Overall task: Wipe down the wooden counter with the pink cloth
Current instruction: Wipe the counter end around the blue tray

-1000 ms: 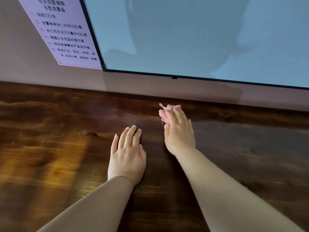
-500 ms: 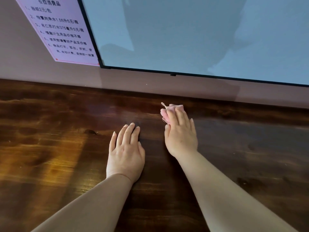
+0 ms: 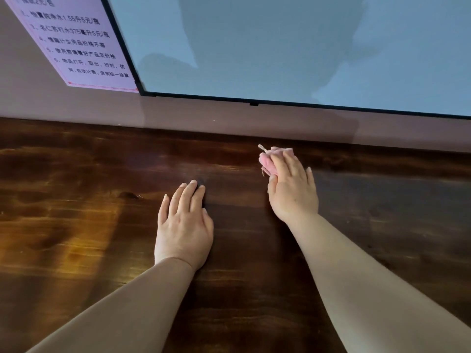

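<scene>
Pink cloth (image 3: 270,161) mostly under fingers (image 3: 280,164)

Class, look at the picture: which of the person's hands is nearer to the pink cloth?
Right. The right hand presses on the pink cloth; the left hand lies flat on the counter, apart from it.

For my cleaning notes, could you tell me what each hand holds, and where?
The right hand presses its fingers on a bunched pink cloth, covering its near side. The left hand lies flat, holding nothing.
</scene>
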Available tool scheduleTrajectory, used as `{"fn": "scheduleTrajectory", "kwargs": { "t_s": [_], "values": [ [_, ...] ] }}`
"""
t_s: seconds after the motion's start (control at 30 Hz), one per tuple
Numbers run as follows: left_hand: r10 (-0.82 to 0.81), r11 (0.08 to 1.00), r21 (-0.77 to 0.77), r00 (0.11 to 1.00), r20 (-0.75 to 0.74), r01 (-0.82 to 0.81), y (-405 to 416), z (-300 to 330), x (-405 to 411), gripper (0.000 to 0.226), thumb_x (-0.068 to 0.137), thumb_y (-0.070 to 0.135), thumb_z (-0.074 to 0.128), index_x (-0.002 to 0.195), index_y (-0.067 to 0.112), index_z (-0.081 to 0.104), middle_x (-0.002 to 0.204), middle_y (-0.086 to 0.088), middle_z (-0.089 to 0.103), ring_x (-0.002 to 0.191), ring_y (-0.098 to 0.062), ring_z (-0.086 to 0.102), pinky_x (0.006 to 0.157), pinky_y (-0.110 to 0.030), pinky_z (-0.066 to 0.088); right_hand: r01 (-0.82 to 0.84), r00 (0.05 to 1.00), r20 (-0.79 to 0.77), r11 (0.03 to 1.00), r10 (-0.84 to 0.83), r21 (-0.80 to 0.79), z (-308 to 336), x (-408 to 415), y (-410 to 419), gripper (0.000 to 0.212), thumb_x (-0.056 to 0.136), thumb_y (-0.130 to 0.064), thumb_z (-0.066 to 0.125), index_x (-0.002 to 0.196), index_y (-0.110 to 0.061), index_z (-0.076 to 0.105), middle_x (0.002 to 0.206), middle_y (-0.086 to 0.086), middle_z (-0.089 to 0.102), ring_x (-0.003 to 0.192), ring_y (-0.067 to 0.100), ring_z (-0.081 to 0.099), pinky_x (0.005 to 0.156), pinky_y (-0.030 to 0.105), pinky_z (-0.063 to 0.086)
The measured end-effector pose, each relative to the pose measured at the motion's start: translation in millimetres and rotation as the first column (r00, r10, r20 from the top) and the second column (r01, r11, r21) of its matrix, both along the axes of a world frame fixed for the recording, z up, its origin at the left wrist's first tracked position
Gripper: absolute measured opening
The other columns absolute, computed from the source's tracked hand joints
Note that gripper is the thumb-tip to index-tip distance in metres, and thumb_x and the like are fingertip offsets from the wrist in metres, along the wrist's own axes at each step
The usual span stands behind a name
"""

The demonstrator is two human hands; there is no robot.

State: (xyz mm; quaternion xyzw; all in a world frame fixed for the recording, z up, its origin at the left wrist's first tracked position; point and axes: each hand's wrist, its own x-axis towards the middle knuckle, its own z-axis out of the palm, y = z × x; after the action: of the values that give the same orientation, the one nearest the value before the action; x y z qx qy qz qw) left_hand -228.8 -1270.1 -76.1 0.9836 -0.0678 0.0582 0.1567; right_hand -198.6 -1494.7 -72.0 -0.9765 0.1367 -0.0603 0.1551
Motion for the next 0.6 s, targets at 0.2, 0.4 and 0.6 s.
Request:
{"fn": "scheduleTrajectory", "kwargs": {
  "t_s": [0.2, 0.4, 0.6],
  "values": [
    [-0.003, 1.000, 0.006, 1.000, -0.008, 0.003, 1, 0, 0, 0.048, 0.098, 0.027, 0.042, 0.145, 0.019, 0.047, 0.154, 0.003, 0.040, 0.147, -0.015, 0.028, 0.123, -0.041, 0.014, 0.081, 0.997, -0.024, 0.994, -0.079, 0.073, 6, 16, 1, 0.053, 0.104, -0.024, 0.039, 0.153, -0.037, 0.025, 0.165, -0.005, 0.014, 0.153, 0.015, 0.005, 0.124, 0.043, 0.004],
    [0.002, 1.000, -0.006, 1.000, 0.017, -0.002, 1, -2, 1, 0.048, 0.096, 0.027, 0.041, 0.143, 0.019, 0.048, 0.153, 0.003, 0.042, 0.146, -0.015, 0.030, 0.122, -0.042, 0.017, -0.057, 0.998, -0.006, 0.998, 0.057, -0.021, 1, -2, -30, 0.054, 0.104, -0.027, 0.038, 0.154, -0.039, 0.023, 0.164, -0.008, 0.020, 0.152, 0.014, 0.013, 0.124, 0.044, 0.008],
    [0.005, 1.000, -0.012, 1.000, -0.004, -0.005, 1, 1, 0, 0.048, 0.096, 0.025, 0.045, 0.144, 0.018, 0.048, 0.153, 0.002, 0.041, 0.146, -0.015, 0.029, 0.122, -0.043, 0.017, 0.108, 0.994, 0.018, 0.993, -0.109, 0.053, 6, 8, -18, 0.053, 0.100, -0.020, 0.044, 0.150, -0.030, 0.033, 0.162, -0.003, 0.023, 0.151, 0.018, 0.016, 0.121, 0.043, 0.019]
  ]
}}
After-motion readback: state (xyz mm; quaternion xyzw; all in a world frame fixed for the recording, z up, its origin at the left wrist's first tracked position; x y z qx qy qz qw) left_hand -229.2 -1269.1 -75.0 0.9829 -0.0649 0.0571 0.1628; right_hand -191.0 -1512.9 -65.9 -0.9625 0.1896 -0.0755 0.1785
